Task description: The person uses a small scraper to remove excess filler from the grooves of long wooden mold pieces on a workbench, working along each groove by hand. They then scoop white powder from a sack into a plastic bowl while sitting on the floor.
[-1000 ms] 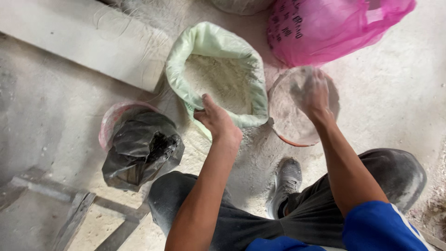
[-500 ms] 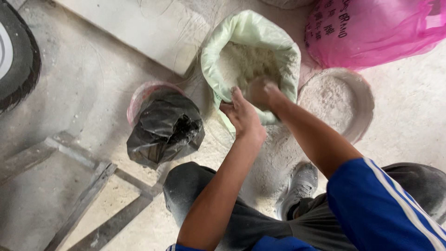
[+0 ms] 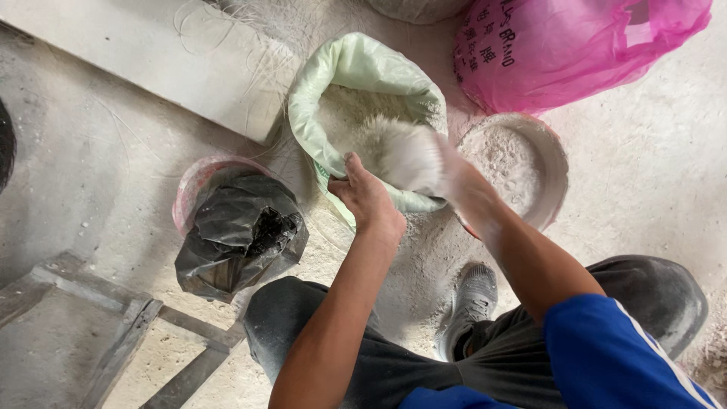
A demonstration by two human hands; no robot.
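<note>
- Left hand (image 3: 369, 198) grips the near rim of the pale green woven plastic sack (image 3: 356, 72), fingers pinched on the edge, holding its mouth open.
- Right hand (image 3: 409, 155) is down in the sack mouth, motion-blurred and coated in white powder (image 3: 344, 113); looks cupped around a scoop of it, but I cannot tell the finger spread.
- Sack stands upright on the floor right in front of the squatting person. Just right of it is a round, shallow, dusty basin (image 3: 549, 163) with some powder inside.
- Risk: powder could slip between the fingers between sack and basin, since the load is loose and heaped.
- Risk: the rim is held at one point only, so the soft sack could sag or tip if that grip slackens.
- Risk: dust could cloud up close to the face.
- Left of the sack: a crumpled black plastic bag (image 3: 238, 231) sitting in a pink round tub (image 3: 189, 185).
- Behind: a pink translucent plastic bag (image 3: 575, 45) and a pale flat slab (image 3: 151, 57).
- Bare concrete floor (image 3: 76, 182), grey and powder-strewn; a grey shoe (image 3: 469, 299) planted on it; a metal frame (image 3: 113, 333) lies bottom left.
</note>
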